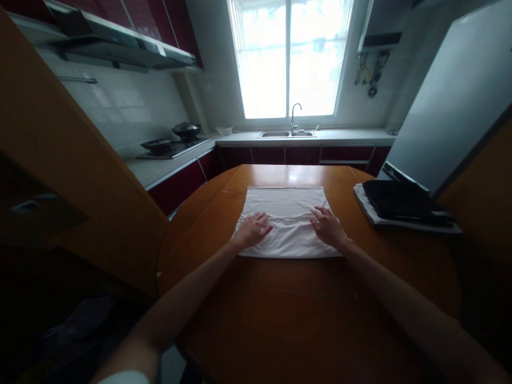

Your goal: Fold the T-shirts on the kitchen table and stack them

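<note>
A white folded cloth garment [286, 200] lies spread on the wooden table in front of me. A folded edge runs across its middle, and the nearer half shows soft wrinkles. My left hand [253, 230] rests on the garment's left side, palm down with the fingers stretched out. On the right side, my right hand [326, 224] lies on the cloth too, its fingers spread and pointing inward. Neither hand grips the fabric. What kind of garment it is, I cannot tell.
On the right of the wooden table [280, 309] sits a stack of folded dark and white clothes [400, 202]. Beyond are a counter with a sink [274, 134], a stove with a wok [186, 129], and a fridge [452, 101] at the right.
</note>
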Demonstrator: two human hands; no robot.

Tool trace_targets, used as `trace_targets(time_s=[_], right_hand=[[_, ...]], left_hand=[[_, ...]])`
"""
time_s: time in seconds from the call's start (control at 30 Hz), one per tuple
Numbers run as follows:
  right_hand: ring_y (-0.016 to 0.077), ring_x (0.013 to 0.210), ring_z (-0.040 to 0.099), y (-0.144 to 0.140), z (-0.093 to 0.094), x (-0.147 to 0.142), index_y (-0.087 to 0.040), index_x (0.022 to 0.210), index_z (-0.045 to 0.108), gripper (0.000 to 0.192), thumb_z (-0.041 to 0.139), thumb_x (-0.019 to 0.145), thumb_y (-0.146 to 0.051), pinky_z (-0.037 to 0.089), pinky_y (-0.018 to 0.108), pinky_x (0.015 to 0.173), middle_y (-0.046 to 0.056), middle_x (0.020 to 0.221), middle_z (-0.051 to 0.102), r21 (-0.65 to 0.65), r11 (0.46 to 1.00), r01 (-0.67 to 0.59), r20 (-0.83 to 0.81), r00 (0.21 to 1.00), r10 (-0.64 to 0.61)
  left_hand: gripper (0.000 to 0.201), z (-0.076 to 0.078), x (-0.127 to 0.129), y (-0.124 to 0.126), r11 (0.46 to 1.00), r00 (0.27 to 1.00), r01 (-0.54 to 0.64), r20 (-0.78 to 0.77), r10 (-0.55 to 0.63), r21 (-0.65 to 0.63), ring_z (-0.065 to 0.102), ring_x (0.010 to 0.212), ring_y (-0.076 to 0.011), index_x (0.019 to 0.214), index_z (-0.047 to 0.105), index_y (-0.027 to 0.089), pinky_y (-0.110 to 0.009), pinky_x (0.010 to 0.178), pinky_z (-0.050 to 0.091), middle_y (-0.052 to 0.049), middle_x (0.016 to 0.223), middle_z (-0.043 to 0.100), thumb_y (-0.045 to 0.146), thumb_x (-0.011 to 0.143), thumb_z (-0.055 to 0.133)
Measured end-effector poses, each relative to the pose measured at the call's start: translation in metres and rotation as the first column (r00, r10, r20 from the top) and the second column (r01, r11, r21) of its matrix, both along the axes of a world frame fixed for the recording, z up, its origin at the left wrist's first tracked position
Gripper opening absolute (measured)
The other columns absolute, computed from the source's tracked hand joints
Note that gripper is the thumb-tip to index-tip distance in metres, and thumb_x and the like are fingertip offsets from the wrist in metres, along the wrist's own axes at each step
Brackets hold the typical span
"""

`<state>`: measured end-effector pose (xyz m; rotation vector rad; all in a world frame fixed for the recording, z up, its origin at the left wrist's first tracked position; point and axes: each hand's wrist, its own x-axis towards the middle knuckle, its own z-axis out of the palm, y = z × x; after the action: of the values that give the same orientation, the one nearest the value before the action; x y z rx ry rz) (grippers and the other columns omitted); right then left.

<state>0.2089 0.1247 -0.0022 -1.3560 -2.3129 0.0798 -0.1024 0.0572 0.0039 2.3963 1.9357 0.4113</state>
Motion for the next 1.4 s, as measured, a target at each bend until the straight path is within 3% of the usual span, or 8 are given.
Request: trace_targets(time_s=[0.07,0.17,0.33,0.5,0.83,1.07,1.27,1.4], right_hand=[[0.0301,0.149,0.027,-0.008,-0.009,-0.012,-0.013,0.152,0.044,0.059,0.037,0.101,-0.043,0.024,0.046,0.119,0.014,0.163,0.033,-0.084,0.996,-0.001,0.117,0.993,0.011],[0.0308,0.153,0.018,-0.010,-0.020,-0.015,-0.016,0.158,0.032,0.066,0.031,0.103,-0.052,0.015,0.051,0.121,0.014,0.166,0.023,-0.201,0.979,0.039,0.213,0.977,0.005],[0.0303,0.154,0.016,-0.011,-0.018,-0.012,-0.017,0.158,0.032,0.067,0.029,0.103,-0.054,0.012,0.053,0.121,0.016,0.166,0.023,-0.221,0.974,0.058,0.226,0.974,-0.007],[0.0272,0.155,0.011,-0.023,-0.010,-0.028,-0.014,0.157,0.033,0.063,0.030,0.104,-0.049,0.010,0.053,0.122,0.015,0.167,0.020,-0.077,0.997,-0.007,0.159,0.987,0.020],[0.0264,0.154,0.016,-0.026,-0.019,-0.038,-0.012,0.155,0.036,0.064,0.033,0.103,-0.049,0.012,0.052,0.122,0.015,0.165,0.025,-0.194,0.978,-0.069,0.155,0.983,0.100],[0.0285,0.154,0.017,-0.019,-0.010,-0.016,-0.008,0.154,0.038,0.062,0.028,0.104,-0.043,0.011,0.053,0.122,0.017,0.164,0.028,-0.041,0.994,0.106,0.094,0.990,-0.101],[0.0312,0.153,0.019,-0.011,-0.020,0.003,-0.004,0.155,0.034,0.067,0.028,0.103,-0.047,0.013,0.057,0.122,0.019,0.164,0.027,-0.201,0.957,0.210,0.191,0.966,-0.173],[0.0315,0.153,0.017,-0.018,-0.012,-0.001,-0.003,0.154,0.036,0.063,0.028,0.103,-0.041,0.010,0.059,0.121,0.020,0.164,0.026,-0.046,0.969,0.242,0.105,0.966,-0.236]], left_hand=[[0.062,-0.008,0.012,0.000,0.997,0.998,-0.039,-0.047,0.036,-0.064,0.025,0.151,-0.0359,0.152,0.045,0.019,-0.060,0.120,0.023,-0.014,0.162,0.034,0.053,0.101,0.040],[0.065,-0.015,0.015,0.000,0.994,0.996,-0.051,-0.076,0.044,-0.100,0.018,0.153,-0.0362,0.156,0.038,0.020,-0.061,0.120,0.017,-0.014,0.166,0.024,0.056,0.101,0.036],[0.064,-0.012,0.013,-0.002,0.994,0.994,-0.060,-0.101,0.051,-0.086,0.017,0.154,-0.0347,0.155,0.038,0.022,-0.059,0.121,0.018,-0.012,0.166,0.024,0.057,0.101,0.035],[0.064,-0.011,0.022,-0.004,1.000,0.994,-0.004,-0.107,0.003,-0.002,0.020,0.153,-0.0343,0.155,0.039,0.017,-0.060,0.120,0.020,-0.015,0.164,0.028,0.054,0.102,0.035],[0.071,-0.018,0.030,-0.007,0.996,0.994,0.013,-0.107,-0.022,-0.083,0.017,0.154,-0.0329,0.157,0.034,0.018,-0.059,0.122,0.018,-0.014,0.166,0.025,0.060,0.101,0.032],[0.063,-0.016,-0.005,-0.004,0.987,0.984,-0.158,-0.089,0.155,-0.019,0.024,0.152,-0.0353,0.154,0.041,0.019,-0.060,0.120,0.019,-0.017,0.162,0.033,0.054,0.103,0.031],[0.069,-0.016,-0.018,-0.004,0.970,0.973,-0.222,-0.090,0.214,-0.098,0.021,0.153,-0.0371,0.156,0.037,0.015,-0.061,0.121,0.016,-0.018,0.164,0.026,0.058,0.102,0.030],[0.068,-0.012,-0.013,-0.006,0.976,0.972,-0.216,-0.091,0.217,0.016,0.021,0.152,-0.0373,0.153,0.041,0.011,-0.062,0.121,0.016,-0.021,0.162,0.029,0.055,0.102,0.033]])
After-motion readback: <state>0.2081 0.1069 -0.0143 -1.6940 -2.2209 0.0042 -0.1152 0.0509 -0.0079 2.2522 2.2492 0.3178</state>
